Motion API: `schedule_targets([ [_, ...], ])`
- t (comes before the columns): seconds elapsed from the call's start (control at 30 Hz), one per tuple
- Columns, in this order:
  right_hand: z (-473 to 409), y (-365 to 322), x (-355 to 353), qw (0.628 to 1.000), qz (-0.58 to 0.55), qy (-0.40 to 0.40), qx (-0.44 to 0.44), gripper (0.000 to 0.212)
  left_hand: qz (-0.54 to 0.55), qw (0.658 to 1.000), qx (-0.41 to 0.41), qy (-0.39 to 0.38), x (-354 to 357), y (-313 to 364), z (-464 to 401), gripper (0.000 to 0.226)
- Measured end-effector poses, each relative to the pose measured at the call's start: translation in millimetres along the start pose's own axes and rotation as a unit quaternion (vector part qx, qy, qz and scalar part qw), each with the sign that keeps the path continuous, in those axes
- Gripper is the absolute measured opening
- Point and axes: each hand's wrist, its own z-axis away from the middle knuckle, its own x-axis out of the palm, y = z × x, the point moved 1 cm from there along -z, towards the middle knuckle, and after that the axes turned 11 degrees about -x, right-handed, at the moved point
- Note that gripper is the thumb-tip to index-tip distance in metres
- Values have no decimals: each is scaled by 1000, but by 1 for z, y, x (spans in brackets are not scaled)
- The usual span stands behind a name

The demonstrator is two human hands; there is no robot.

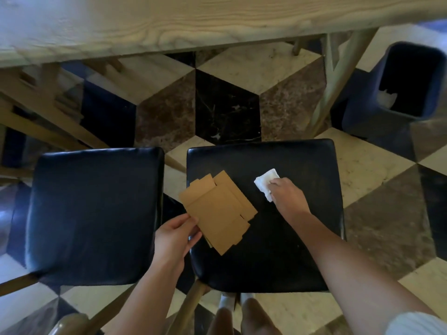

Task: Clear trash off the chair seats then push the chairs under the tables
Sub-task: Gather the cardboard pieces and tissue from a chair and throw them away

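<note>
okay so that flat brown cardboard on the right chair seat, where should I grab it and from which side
Take the cardboard by its near-left edge, coming from the left, where the left hand already pinches it. It lies flat on the seat, so its middle offers nothing to grip, but that corner overhangs the seat's left edge and fingers can slip underneath.

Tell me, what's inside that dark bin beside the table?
Inside the dark bin, one crumpled white scrap shows against the near wall. The rest is deep shadow, so anything else there cannot be seen.

No legible text (anywhere)
</note>
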Motion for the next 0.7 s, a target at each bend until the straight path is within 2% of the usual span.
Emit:
schedule_targets([
  [0.2, 48, -14, -66, 995, -20, 96, -7, 23, -13, 999, 24, -27, 2, 6, 48, 11],
  [0.4, 150, -48, -157, 976, -64, 206, 1, 18, -70, 994, 49, -75, -1, 10, 127, 15],
  [0.53, 236, -72, -197, 961, -41, 271, 41, 19, -115, 984, 63, -118, 2, 1, 177, 11],
  [0.7, 313, -87, -214, 935, -22, 335, 115, 24, -148, 971, 83, -167, 21, -18, 225, 11],
])
